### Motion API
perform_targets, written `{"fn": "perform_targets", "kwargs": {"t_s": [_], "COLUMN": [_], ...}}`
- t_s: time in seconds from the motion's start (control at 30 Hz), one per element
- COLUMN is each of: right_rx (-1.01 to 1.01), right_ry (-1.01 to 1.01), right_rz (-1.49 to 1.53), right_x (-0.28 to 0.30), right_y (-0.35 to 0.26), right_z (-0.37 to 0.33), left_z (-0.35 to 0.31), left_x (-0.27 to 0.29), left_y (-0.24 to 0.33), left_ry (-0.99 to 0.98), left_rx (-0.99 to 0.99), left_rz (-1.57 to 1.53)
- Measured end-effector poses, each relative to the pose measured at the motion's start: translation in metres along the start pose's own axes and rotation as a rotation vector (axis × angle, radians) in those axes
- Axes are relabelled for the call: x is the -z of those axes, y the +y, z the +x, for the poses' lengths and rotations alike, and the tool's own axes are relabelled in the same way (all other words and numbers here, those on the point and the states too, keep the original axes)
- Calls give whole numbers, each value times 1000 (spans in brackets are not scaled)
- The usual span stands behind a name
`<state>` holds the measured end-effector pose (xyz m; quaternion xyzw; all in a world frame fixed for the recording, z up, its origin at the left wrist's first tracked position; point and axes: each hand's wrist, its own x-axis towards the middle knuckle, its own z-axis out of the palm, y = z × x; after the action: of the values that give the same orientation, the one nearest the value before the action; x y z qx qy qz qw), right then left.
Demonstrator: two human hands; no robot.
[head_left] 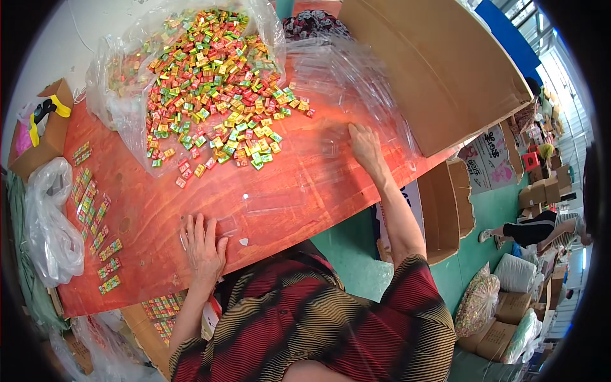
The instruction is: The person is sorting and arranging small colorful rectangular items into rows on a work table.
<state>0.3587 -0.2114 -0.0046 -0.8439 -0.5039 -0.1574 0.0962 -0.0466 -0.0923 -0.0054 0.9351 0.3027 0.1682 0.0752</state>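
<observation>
The left hand (pixel 205 249) rests on a red table (pixel 149 219) bearing packets (pixel 213 79).

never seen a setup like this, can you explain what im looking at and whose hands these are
There is no robot here: the bare hands belong to the person wearing the camera. This one picture looks down from their head through a wide fisheye lens, so straight edges bend near the rim.

On the red table, a big heap of small colourful packs spills from a clear plastic bag. More packs stand apart in short rows at the left. Clear plastic pieces lie toward the right.

The left hand rests spread near the table's front edge, apparently holding nothing. The right hand is curled; blur hides whether it grips anything.
</observation>
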Motion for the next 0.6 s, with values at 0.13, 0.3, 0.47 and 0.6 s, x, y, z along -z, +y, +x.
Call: {"fn": "perform_targets", "kwargs": {"t_s": [0.13, 0.3, 0.47, 0.6], "right_rx": [12, -47, -22, 45], "right_ry": [-79, -93, 77, 215], "right_rz": [-73, -12, 33, -13], "right_x": [-4, 4, -9, 5], "right_y": [7, 7, 13, -4], "right_z": [1, 5, -6, -14], "left_z": [3, -1, 2, 2], "left_x": [3, 0, 1, 1], "left_y": [5, 1, 2, 1], "left_ry": [-4, -5, -2, 9], "left_rx": [14, 21, 15, 7], "left_rz": [19, 10, 0, 9]}}
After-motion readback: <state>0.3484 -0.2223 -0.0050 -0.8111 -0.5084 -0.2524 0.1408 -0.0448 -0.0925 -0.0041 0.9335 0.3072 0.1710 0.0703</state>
